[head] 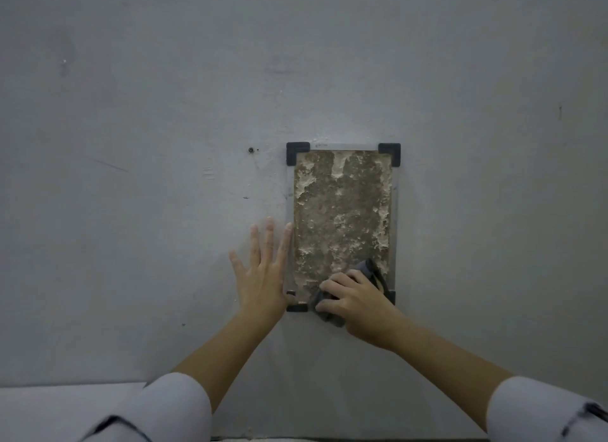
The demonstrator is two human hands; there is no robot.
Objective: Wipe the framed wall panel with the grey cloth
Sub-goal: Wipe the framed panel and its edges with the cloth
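The framed wall panel hangs upright on the grey wall, a rough brown surface with pale crusty patches, a clear border and black corner brackets. My right hand is closed on the crumpled grey cloth and presses it against the panel's lower edge, between the two bottom corners. My left hand lies flat on the wall with fingers spread, its forefinger along the panel's left edge and its thumb side by the bottom-left bracket.
A small screw hole sits in the wall left of the panel's top corner. Scuffs and marks dot the plain grey wall. A pale ledge or surface runs along the bottom left, below my sleeves.
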